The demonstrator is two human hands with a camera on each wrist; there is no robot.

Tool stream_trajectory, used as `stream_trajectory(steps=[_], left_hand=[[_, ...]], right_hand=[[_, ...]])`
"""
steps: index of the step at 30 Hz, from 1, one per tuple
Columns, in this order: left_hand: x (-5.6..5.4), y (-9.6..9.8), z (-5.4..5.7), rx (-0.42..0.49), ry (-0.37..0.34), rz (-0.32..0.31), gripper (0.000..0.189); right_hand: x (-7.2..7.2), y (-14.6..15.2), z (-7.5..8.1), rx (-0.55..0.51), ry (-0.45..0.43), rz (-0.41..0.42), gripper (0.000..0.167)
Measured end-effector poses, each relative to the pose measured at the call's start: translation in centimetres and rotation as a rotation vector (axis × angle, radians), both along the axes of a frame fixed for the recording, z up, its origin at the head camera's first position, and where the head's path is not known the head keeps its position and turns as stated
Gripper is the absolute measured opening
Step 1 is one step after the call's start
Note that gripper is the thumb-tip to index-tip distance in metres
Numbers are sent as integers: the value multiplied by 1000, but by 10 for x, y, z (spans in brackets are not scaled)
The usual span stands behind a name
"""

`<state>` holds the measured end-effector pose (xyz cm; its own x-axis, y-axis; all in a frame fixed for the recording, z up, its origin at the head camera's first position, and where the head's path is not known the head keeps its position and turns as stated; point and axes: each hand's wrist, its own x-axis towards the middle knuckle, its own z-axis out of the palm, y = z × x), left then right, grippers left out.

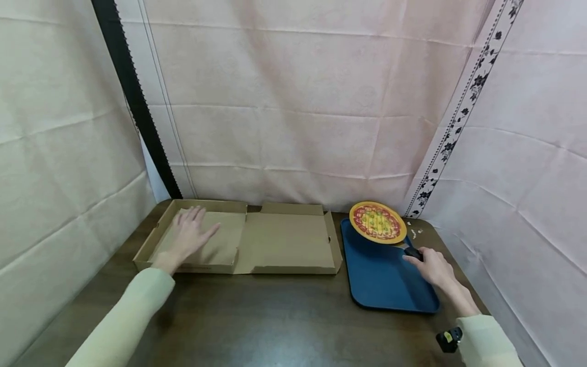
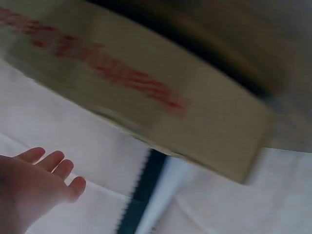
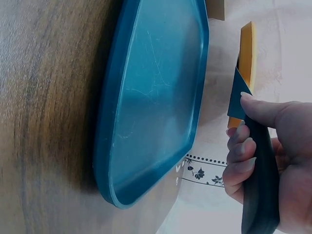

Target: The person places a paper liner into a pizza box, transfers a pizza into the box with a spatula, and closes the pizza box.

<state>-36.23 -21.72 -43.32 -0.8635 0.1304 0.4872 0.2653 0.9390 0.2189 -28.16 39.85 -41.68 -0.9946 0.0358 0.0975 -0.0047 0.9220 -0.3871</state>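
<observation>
My right hand (image 1: 433, 267) grips the black handle (image 3: 262, 180) of a pizza server. On its blade (image 3: 236, 100) rests a round pizza (image 1: 377, 223) with a yellow rim, red sauce and yellow-green topping. In the right wrist view the pizza's yellow edge (image 3: 248, 56) stands clear of the blue tray (image 3: 151, 102). At the left, my left hand (image 1: 189, 234) is over the base of an opened cardboard pizza box (image 1: 286, 239), fingers spread, holding nothing. Blurred red lettering marks the box's side wall (image 2: 131, 73) in the left wrist view; whether the hand touches the box I cannot tell.
The box and tray lie along the back of a dark wooden table (image 1: 257, 311), the box lid unfolded towards the tray. Small white bits (image 1: 415, 233) lie beside the tray's back right corner. Pale cloth (image 1: 284, 102) hangs behind and at both sides.
</observation>
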Motion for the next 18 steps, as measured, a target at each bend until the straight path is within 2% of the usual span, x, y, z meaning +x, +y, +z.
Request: stream_trajectory(steps=[5,10,13,18], left_hand=[[12,-40,-6,-15,-161,53,89],[24,-71,-15,-13,-265,84,103],[30,-85,-21,-22,-296,93,108],[39,-97,-27,-28,-332,100,110]], right_hand=[[-1,2,0,3,3,0,44],[-2,2,-1,2,9,5,43],[-2,1,-1,-1,7,7,43],[-3,-1,-1,-1,7,8,42]])
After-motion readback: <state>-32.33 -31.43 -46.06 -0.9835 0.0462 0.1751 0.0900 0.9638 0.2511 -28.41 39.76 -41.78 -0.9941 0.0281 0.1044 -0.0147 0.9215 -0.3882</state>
